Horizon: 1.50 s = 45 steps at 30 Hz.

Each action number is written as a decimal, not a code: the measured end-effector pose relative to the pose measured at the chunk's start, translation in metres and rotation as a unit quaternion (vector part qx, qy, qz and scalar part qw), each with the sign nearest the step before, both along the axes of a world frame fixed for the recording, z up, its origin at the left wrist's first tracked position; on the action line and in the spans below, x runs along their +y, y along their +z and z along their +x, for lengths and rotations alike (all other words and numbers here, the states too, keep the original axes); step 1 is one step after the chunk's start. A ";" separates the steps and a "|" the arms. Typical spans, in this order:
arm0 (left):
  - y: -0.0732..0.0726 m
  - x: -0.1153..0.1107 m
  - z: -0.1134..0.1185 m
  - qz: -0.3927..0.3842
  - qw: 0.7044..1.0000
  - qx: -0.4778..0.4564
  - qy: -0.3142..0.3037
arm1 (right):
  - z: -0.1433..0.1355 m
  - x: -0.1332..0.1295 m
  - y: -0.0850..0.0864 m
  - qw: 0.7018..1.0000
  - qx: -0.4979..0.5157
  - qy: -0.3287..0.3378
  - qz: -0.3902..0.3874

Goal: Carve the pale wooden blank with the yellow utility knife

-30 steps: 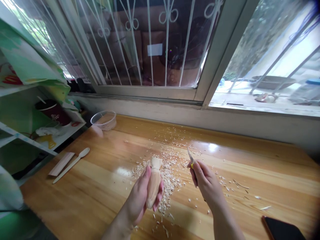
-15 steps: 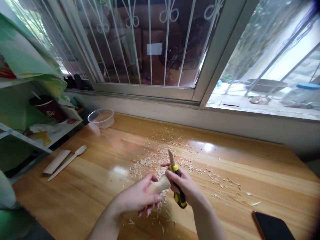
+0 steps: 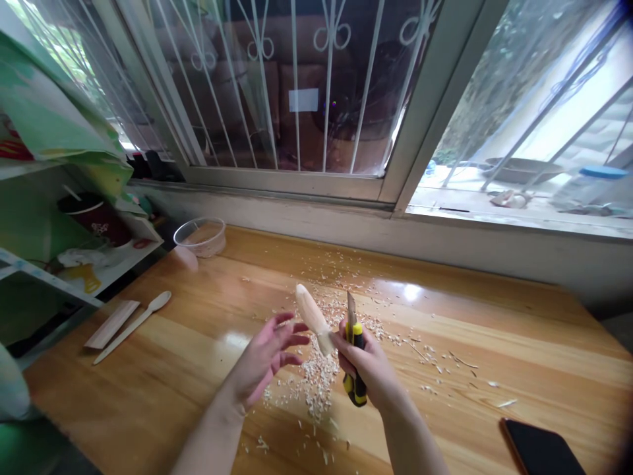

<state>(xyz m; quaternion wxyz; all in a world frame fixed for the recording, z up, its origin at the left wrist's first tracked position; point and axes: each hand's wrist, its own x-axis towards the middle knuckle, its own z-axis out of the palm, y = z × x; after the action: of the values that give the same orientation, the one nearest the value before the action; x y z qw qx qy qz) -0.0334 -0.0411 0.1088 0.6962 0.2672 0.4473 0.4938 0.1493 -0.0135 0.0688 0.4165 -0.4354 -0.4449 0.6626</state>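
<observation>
My right hand is closed around a yellow and black utility knife, its blade pointing up and away. The same hand pinches the near end of a pale carved wooden piece, which leans up to the left above the table. Just left of the wood, my left hand is open, fingers spread, holding nothing. Small wood shavings lie scattered on the table beneath and beyond both hands.
On the wooden table are a wooden spoon and flat wood strip at left, a clear round container at back left, and a dark phone at front right. Shelves stand left; a barred window is behind.
My left hand has let go of the wooden piece and opened to its left. Held now by my right hand, the piece has swung up, its far end pointing away.
</observation>
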 end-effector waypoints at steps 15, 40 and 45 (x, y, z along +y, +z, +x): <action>-0.010 -0.008 0.038 0.072 0.994 0.086 0.012 | 0.002 -0.003 0.015 0.994 -0.064 -0.063 0.061; -0.005 -0.020 0.043 0.040 0.992 -0.011 -0.119 | 0.018 -0.001 0.003 0.951 -0.227 -0.014 0.212; 0.003 -0.022 0.038 0.075 0.990 0.069 -0.094 | 0.025 -0.006 0.019 0.852 -0.389 0.057 0.346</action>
<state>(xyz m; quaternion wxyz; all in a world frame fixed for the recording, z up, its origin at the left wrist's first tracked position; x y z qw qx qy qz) 0.0051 -0.0633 0.1116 0.6851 0.3925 0.4289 0.4388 0.1743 -0.0190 0.0875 0.2947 -0.4587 -0.7953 0.2650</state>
